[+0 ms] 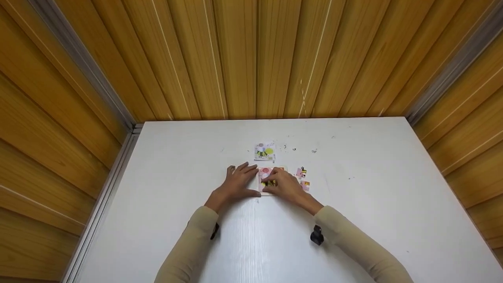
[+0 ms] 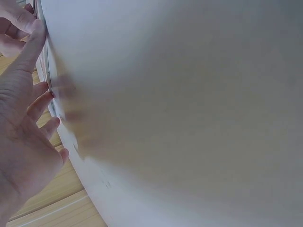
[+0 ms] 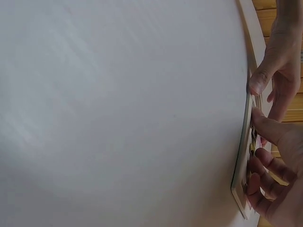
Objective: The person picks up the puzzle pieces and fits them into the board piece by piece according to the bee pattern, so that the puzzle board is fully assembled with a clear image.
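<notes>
A small puzzle board [image 1: 268, 194] with pink pieces showing a bee lies on the table. My left hand [image 1: 237, 182] is beside its left edge, fingers spread and nearly straight; the thumb touches the near left corner. Over the board is my right hand [image 1: 287, 184], with thumb and bent fingers on the bee picture; I cannot tell whether they pinch a piece. The right wrist view shows the board edge [image 3: 240, 189] side-on, the right thumb and fingertips set apart along its top. Right of the board lie two loose puzzle pieces, one upper [image 1: 301, 172] and one lower [image 1: 305, 185].
Beyond the board lies a square picture card [image 1: 265, 151] with a bee and a yellow-green disc. Small dark marks dot the white table [image 1: 188, 157]. Wood-patterned walls [image 1: 239, 59] rise behind the table and at both sides.
</notes>
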